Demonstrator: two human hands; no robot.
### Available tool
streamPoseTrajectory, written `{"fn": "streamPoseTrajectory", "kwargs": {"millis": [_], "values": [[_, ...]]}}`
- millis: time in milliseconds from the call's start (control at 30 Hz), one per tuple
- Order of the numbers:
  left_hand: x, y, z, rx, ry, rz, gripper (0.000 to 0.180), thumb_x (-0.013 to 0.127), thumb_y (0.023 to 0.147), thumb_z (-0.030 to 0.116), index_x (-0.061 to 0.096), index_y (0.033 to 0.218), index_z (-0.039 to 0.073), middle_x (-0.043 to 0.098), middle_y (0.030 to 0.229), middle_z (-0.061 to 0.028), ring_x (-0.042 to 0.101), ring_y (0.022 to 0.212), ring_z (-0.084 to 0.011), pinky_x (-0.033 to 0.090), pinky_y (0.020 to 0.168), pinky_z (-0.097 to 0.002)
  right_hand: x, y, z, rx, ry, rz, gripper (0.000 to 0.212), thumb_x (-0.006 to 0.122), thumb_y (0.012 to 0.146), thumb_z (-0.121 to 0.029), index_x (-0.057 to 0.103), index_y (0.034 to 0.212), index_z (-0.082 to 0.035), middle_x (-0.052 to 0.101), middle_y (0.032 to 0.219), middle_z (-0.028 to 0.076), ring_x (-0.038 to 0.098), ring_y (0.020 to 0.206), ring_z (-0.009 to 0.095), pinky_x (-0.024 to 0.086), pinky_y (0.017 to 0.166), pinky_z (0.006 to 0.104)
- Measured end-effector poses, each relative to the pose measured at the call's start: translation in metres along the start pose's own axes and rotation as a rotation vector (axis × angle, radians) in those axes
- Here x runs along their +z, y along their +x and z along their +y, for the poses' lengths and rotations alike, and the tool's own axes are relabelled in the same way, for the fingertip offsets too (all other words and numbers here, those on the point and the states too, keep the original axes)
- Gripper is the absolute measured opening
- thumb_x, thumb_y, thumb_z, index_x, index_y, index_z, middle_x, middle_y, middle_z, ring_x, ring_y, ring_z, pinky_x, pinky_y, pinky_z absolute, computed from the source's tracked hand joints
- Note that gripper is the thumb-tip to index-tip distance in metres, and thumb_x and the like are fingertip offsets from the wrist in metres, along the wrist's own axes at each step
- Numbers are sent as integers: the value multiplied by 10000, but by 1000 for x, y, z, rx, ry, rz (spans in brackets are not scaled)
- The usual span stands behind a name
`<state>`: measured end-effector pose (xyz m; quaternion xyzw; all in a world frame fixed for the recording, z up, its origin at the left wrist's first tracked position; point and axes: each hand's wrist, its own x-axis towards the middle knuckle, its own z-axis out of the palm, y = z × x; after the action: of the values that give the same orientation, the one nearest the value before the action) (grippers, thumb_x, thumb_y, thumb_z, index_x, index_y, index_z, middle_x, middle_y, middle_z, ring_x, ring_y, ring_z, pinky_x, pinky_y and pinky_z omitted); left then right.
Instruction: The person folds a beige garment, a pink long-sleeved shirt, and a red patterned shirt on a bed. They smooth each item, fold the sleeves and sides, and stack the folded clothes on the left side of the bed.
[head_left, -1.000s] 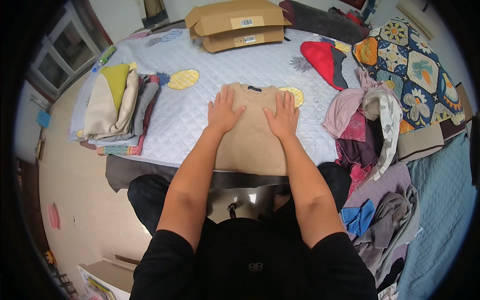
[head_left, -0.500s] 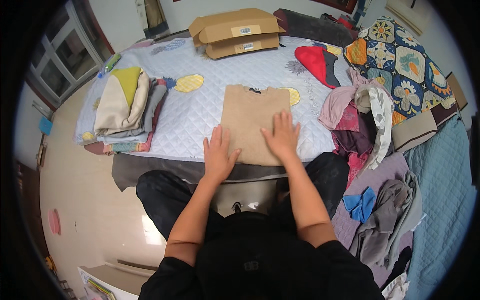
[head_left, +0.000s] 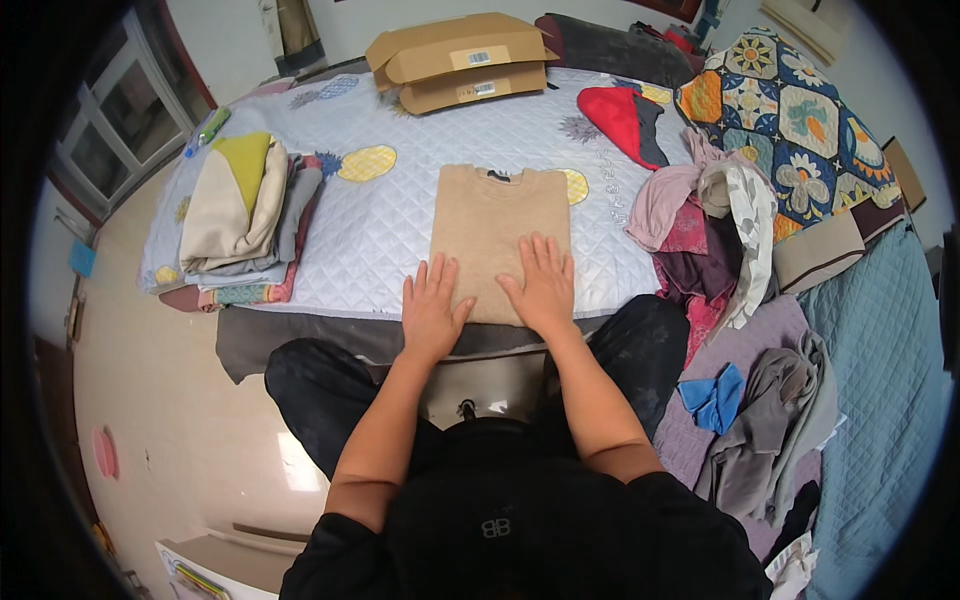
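Now your left hand (head_left: pixel 432 308) and right hand (head_left: pixel 541 287) lie flat, fingers spread, on the near hem of the tan sweater (head_left: pixel 497 232), which sits folded on the quilted mat (head_left: pixel 380 225), right of the folded pile (head_left: pixel 240 215). You look mid-smoothing; folding it shorter seems next.

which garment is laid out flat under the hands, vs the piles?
The tan sweater, spread flat mid-mattress with both the left hand and right hand pressing its near hem. The folded stack sits left; the loose heap lies right.
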<state>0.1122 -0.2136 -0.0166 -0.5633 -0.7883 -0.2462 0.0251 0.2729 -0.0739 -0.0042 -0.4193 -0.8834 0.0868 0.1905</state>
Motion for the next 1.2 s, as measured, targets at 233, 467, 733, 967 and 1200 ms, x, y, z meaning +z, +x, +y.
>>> {"fn": "streamPoseTrajectory", "kwargs": {"millis": [233,467,733,967,1200], "values": [[15,-4,-14,35,-49,161,610,606,991,277,429,1528,48,378,1598,-204,382,1435,-406,256,1197,-530,19,8,55,107,141,128,729,647,940,-447,453,1520,-51,360,1621,207,295,1514,354,206,1236,495],[5,-16,-6,-351,-405,213,624,714,911,178,479,1456,-13,541,1320,-189,527,1159,-325,440,1014,-428,23,-1,75,157,372,410,614,748,872,-212,553,1391,51,653,1137,194,642,1017,348,518,908,417],[8,-29,3,-746,-1162,205,694,732,940,246,412,1475,-59,573,1212,-147,585,899,-171,508,720,-283,13,10,86,641,1085,126,544,737,918,-185,551,1347,92,689,1015,99,635,872,161,532,787,313],[-11,-3,-11,-833,-1358,41,387,722,937,210,563,1208,-16,643,889,-44,572,709,-101,474,607,-255,-1,6,60,685,1535,-145,316,588,987,-153,590,1233,45,695,1137,159,697,1002,256,572,856,388],[-32,2,-36,-826,-1712,306,260,626,989,195,582,1178,22,675,1086,-86,649,1011,-193,564,810,-398,9,-20,19,646,1627,-351,495,588,986,-190,487,1423,21,610,1378,137,592,1276,282,472,1093,439]]}}
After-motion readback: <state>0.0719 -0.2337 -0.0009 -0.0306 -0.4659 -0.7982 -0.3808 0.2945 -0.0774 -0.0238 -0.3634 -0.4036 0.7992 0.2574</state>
